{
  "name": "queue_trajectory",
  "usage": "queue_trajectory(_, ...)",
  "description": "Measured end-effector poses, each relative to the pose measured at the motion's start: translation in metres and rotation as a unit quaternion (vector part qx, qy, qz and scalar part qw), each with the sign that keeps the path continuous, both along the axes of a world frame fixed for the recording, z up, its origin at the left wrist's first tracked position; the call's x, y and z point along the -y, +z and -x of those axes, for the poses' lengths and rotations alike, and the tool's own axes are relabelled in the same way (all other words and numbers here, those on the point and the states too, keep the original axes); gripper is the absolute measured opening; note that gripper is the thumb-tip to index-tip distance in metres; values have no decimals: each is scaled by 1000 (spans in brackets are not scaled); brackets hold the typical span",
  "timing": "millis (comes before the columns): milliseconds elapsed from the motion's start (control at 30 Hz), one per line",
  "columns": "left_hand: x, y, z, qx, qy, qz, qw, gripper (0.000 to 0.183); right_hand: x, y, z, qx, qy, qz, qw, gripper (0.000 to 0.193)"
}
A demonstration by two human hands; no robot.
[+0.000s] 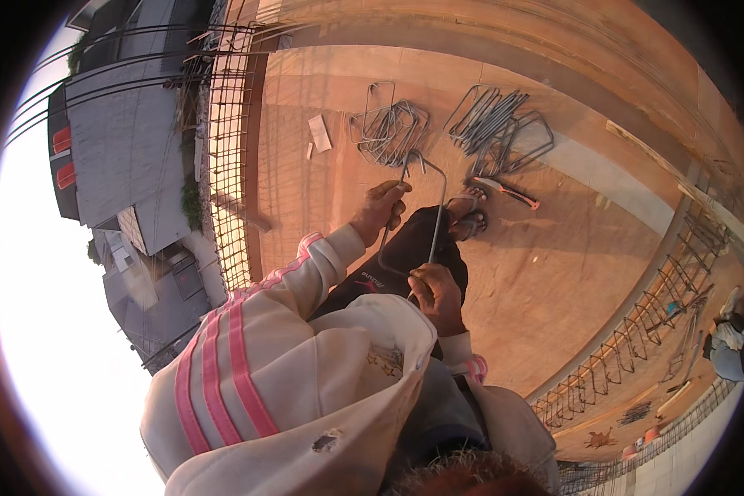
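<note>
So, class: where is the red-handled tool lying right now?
In the head view, the red-handled tool lies on the plywood deck, upper right of centre, just below the piled bent steel stirrups and beside the sandalled foot.

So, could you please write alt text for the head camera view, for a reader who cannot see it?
Seen from above, a person holds a bent steel stirrup with both hands, the left hand on its upper part and the right hand on its lower end. More bent stirrups lie in piles on the plywood deck ahead, near a red-handled tool.
</note>
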State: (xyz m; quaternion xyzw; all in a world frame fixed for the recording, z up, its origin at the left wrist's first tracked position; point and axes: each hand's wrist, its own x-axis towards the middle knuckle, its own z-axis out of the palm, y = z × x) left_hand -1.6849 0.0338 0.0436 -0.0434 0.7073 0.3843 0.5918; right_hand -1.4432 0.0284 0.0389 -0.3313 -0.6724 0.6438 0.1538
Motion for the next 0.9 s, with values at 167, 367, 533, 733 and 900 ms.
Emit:
queue_trajectory(167, -23, 45, -37, 20, -18, -119, 993, 22, -8, -63, -51, 145, -223, 137, 954, 23)
queue_trajectory(367, 0, 40, -15, -89, -105, -123, 983, 27, -45, -179, -71, 302, -78, 56, 949, 28)
queue_trajectory(533, 44, 23, 46, -119, -149, -62, 980, 30, -84, -279, 18, 301, -19, -8, 953, 24)
queue_trajectory(733, 59, -15, 154, -109, -124, -24, 986, 32, -118, -383, 178, 320, -26, 54, 946, 22)
queue_trajectory(900, 51, -52, 291, -60, -46, -20, 997, 33, -99, -424, 280, 318, -110, 23, 941, 23)
